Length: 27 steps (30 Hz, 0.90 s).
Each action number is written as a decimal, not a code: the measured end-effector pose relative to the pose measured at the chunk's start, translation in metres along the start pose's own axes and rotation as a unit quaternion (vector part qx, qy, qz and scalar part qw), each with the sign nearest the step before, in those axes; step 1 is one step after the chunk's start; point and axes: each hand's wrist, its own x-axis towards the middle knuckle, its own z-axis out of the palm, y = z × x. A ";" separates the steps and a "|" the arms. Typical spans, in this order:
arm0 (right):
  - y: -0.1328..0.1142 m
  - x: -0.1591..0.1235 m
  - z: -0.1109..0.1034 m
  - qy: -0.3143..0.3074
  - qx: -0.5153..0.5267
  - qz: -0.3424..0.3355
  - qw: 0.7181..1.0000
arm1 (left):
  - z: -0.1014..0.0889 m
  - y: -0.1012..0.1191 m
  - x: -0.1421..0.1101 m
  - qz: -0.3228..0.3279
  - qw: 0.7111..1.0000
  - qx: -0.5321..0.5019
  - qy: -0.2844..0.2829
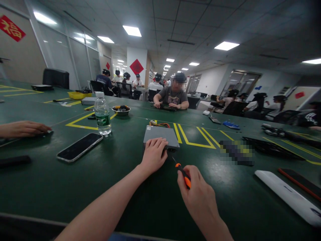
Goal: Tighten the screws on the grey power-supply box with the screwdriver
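Observation:
A grey metal computer power supply [159,133] lies on the green table, with a bundle of coloured wires [160,124] at its far side. My left hand [154,154] rests on its near edge, fingers laid over the top, holding it against the table. In my right hand [197,187] is a screwdriver [184,174] with an orange and black handle, gripped between thumb and fingers. Its thin shaft points up and left toward the near right corner of the power supply. A small gap seems to separate the tip from the casing.
Left of the power supply are a phone [80,147], a water bottle [102,115] and a metal bowl [121,110] holding tools. A white long case [286,195] lies at right. Another person's hand [25,129] is at far left; a person [173,93] sits opposite.

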 end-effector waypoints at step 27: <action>-0.008 -0.010 0.003 0.027 0.057 -0.044 0.997 | 0.000 -0.001 0.002 0.003 1.000 0.024 -0.012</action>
